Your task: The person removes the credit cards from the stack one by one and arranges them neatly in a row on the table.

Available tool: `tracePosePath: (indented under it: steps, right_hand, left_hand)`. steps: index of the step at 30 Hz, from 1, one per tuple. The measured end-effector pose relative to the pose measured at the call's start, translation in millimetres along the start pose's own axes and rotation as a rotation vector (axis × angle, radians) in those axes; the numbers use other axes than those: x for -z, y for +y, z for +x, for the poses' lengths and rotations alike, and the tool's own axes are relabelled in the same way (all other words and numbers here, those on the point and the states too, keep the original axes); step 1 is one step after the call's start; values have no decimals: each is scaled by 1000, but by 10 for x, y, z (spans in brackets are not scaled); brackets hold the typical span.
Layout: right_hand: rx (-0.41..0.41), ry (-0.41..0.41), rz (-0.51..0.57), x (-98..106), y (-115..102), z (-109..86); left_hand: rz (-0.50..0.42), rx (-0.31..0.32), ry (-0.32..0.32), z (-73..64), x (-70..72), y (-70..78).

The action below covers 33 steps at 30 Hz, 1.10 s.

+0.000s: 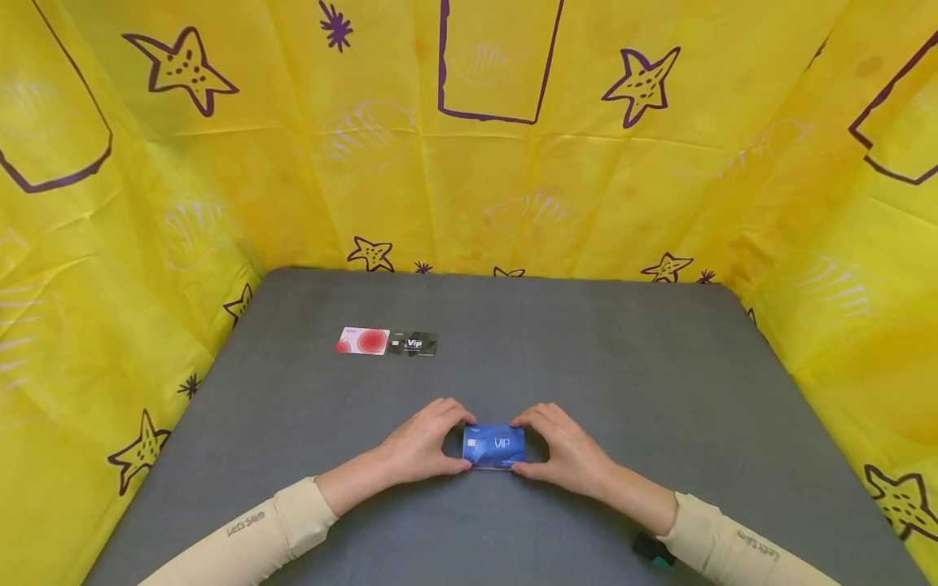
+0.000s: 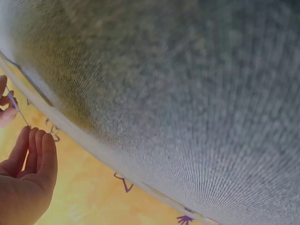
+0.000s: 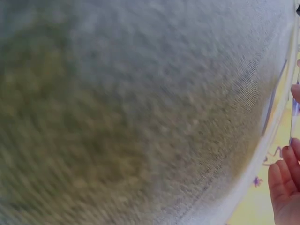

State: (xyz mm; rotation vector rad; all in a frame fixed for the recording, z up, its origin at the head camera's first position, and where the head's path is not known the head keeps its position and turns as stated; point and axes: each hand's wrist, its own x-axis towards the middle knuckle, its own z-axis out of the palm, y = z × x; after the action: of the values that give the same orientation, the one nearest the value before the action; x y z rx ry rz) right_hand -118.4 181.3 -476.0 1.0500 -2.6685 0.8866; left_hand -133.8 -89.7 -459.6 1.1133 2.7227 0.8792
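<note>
Both hands hold a blue VIP card (image 1: 494,446) between them near the middle of the table, in the head view. At its left corners, the thumb and fingers of my left hand (image 1: 425,439) pinch it. My right hand (image 1: 564,448) pinches the right corners the same way. A pale edge shows along the card's lower side; whether another card lies under it I cannot tell. The left wrist view shows the left hand (image 2: 33,173) at the thin edge of the card. Only part of the right hand (image 3: 286,183) appears in the right wrist view.
Farther back on the grey table (image 1: 586,350), a white card with red circles (image 1: 363,341) lies beside a black VIP card (image 1: 414,343). A dark object (image 1: 652,550) sits by the right sleeve. Yellow patterned cloth (image 1: 498,187) surrounds the table's back and sides.
</note>
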Motion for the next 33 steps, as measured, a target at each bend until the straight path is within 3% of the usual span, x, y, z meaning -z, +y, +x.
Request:
tracePosePath:
  steps: [10,15,22,33]
  right_hand:
    - [30,61,-16,71,18,133]
    - [16,53,-15,104,27,194]
    - [-25,34,-17,111,96,294]
    - [-4,51,-48,91,259,497]
  left_hand:
    - [25,-57,84,97,94,-38]
    - [24,-69,110,133,125,-80]
    - [18,-82,122,226,179,-169]
    - [-8,-63,123,388,225,-374]
